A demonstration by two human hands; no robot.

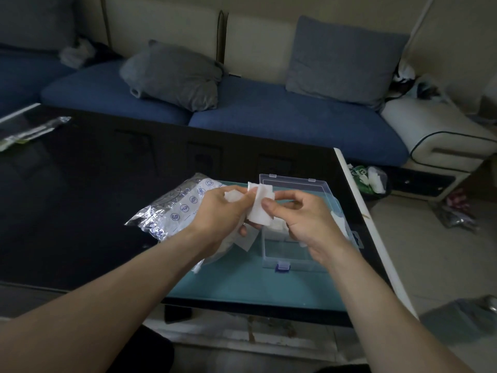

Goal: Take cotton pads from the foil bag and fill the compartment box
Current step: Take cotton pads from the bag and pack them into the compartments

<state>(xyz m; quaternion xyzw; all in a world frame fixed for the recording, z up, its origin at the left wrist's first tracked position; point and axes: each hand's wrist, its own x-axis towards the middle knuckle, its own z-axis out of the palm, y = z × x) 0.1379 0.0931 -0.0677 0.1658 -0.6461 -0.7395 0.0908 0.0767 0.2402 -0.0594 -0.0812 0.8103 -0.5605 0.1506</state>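
A cotton pad [260,208] was pinched between both hands, left hand [220,211] and right hand [301,224], above the compartment box [289,254], judged only partly filled, its near compartment seemingly bare.

Both hands raised, fingers [269,204] pinching

White pads [259,208], teal mat [242,286]

This is a home living room. A sofa [282,122] with blue seat cushions and a cream backrest runs along the far side, carrying a grey throw pillow [174,76] and a blue-grey cushion [344,60]. In front stands a low coffee table with a glossy black tabletop [94,189]. Tiled floor [430,259] to the right holds scattered bags and clutter.
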